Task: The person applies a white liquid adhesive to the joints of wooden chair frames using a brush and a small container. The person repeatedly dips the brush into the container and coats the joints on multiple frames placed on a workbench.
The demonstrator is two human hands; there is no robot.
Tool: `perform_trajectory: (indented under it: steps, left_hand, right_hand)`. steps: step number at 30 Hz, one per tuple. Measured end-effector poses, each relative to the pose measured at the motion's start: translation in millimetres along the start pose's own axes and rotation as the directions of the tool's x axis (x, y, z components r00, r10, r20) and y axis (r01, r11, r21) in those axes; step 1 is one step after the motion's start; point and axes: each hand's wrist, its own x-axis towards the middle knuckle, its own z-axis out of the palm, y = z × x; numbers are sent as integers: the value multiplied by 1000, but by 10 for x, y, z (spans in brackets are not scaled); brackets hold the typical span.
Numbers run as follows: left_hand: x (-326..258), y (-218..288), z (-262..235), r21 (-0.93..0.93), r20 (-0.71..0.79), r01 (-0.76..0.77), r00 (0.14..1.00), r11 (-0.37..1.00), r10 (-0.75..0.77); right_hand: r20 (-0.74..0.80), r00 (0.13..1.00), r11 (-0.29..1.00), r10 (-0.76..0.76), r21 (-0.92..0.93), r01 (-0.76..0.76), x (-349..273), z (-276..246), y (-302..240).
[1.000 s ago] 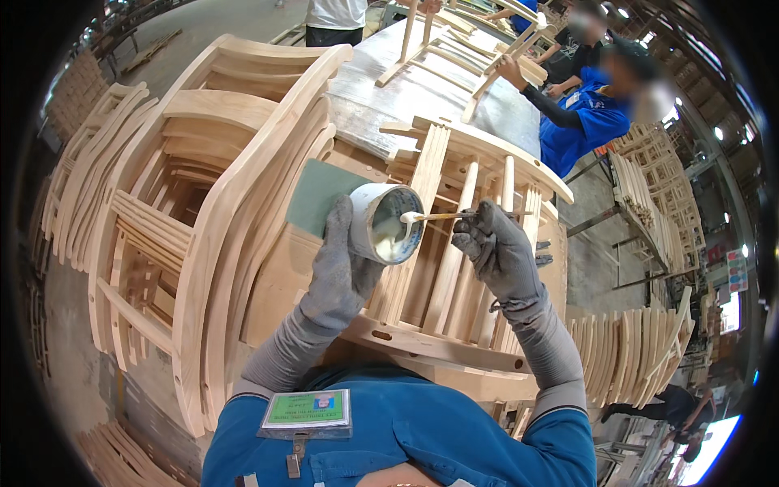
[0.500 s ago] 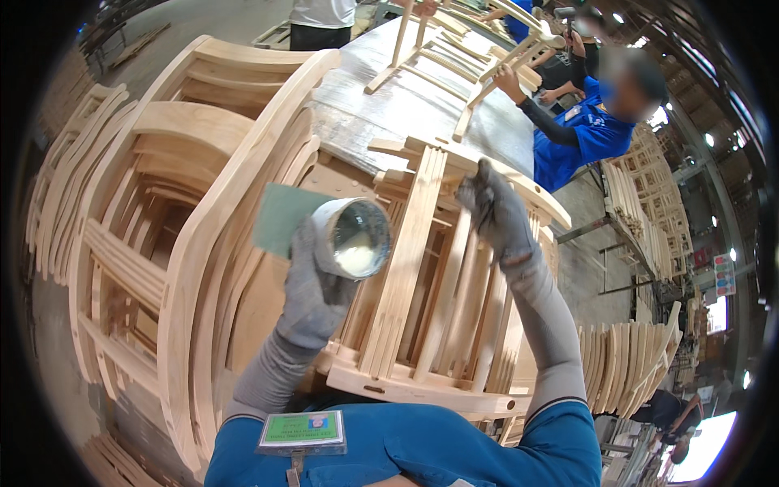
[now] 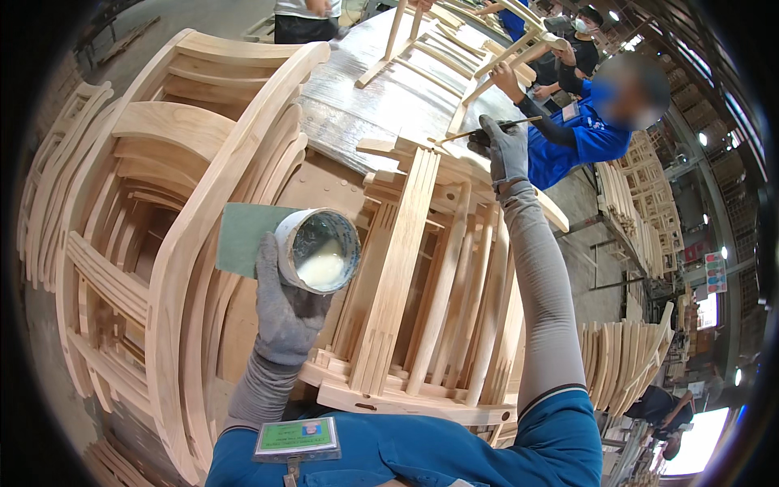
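My gloved left hand [image 3: 286, 321] is closed round a round tub [image 3: 350, 252], tilted so its mouth faces me. Thick white liquid that looks like glue [image 3: 323, 266] pools inside. A flat green sheet [image 3: 243, 237] sticks out beside the tub, on the left; how it is held is hidden. Stretched far forward, my gloved right hand [image 3: 506, 150] grips a thin stick [image 3: 523, 122], its far left tip over the end of a wooden frame. Below lie wooden chair parts: a bundle of flat slats [image 3: 402, 268] and several round rods [image 3: 442, 288] across curved rails [image 3: 406, 402].
Stacked wooden chair frames [image 3: 187, 203] rise close on my left. Ahead is a film-covered table [image 3: 365, 73] bearing an assembled frame [image 3: 471, 89]. A co-worker in blue [image 3: 580, 142] handles that frame at the right. More curved parts [image 3: 621, 361] stand in rows at the right.
My right hand has reached farther forward, and the stick in it now shows. The left hand with the tub has shifted left and slightly down. The blue-shirted co-worker has lowered a hammer-like tool out of sight.
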Motion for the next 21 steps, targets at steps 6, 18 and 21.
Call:
perform_trajectory:
  steps: [6, 18, 21]
  left_hand:
    - [-5, 28, -27, -32, 13, -1, 1000, 999, 2]
    - [-48, 39, 25, -30, 14, -2, 1000, 1000, 2]
    - [-63, 37, 32, -13, 5, -14, 1000, 1000, 14]
  right_hand:
    - [91, 989, 962, -112, -241, 131, -139, 252, -171]
    - [270, 946, 774, -180, -554, 306, 209, 380, -41]
    - [256, 931, 570, -259, -738, 361, 292, 288, -104]
